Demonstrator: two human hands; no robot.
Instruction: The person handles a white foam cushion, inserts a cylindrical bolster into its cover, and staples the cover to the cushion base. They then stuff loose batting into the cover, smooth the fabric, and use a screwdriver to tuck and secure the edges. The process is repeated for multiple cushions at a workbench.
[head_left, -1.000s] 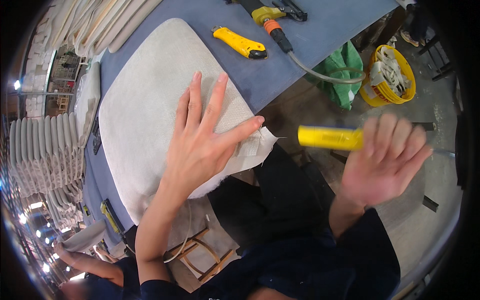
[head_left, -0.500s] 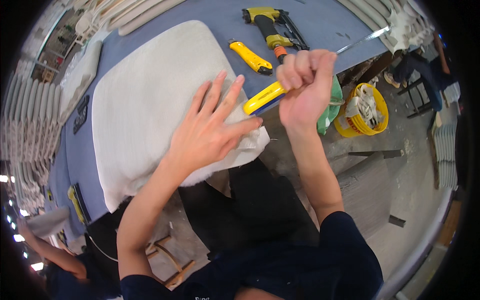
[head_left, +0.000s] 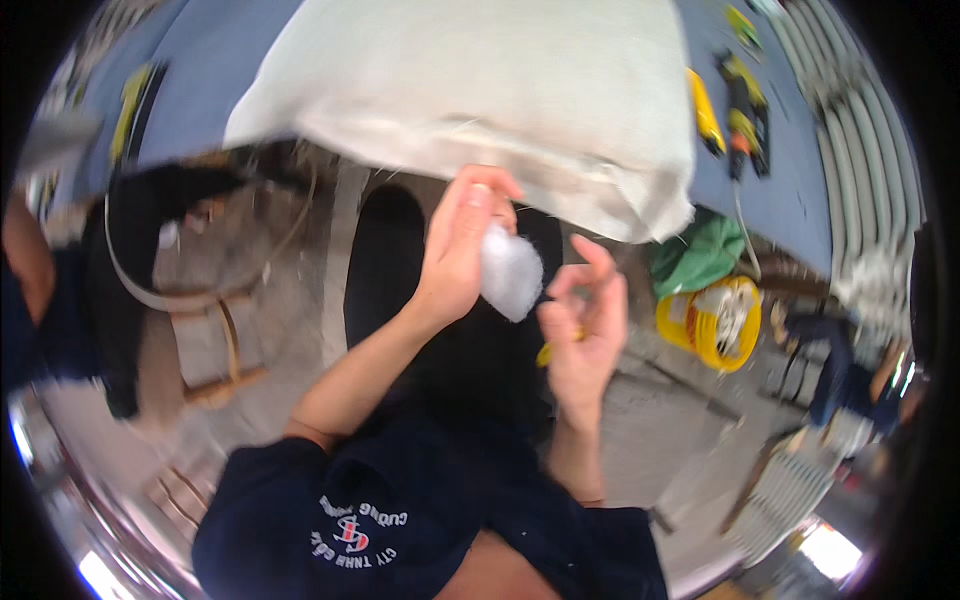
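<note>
A large white cushion (head_left: pixel 480 90) lies on a blue table (head_left: pixel 790 190), its near edge hanging over towards me. Just below that edge my left hand (head_left: pixel 455 250) pinches a small white tuft of soft material (head_left: pixel 512 272). My right hand (head_left: pixel 585 335) is close beside the tuft, fingers loosely curled. A yellow utility knife (head_left: pixel 546 352) sits in its palm, and only a short bit of it shows. The two hands are a few centimetres apart, above my dark-trousered lap.
On the table right of the cushion lie a second yellow knife (head_left: pixel 705 110) and a yellow-black power tool (head_left: pixel 742 120). A green bag (head_left: pixel 700 255) and a yellow bucket (head_left: pixel 715 320) stand on the floor. A stool (head_left: pixel 205 335) and another person's arm (head_left: pixel 25 255) are at the left.
My left hand has come off the cushion top and now holds a white tuft below its edge. My right hand has dropped lower with the knife. The view has swung.
</note>
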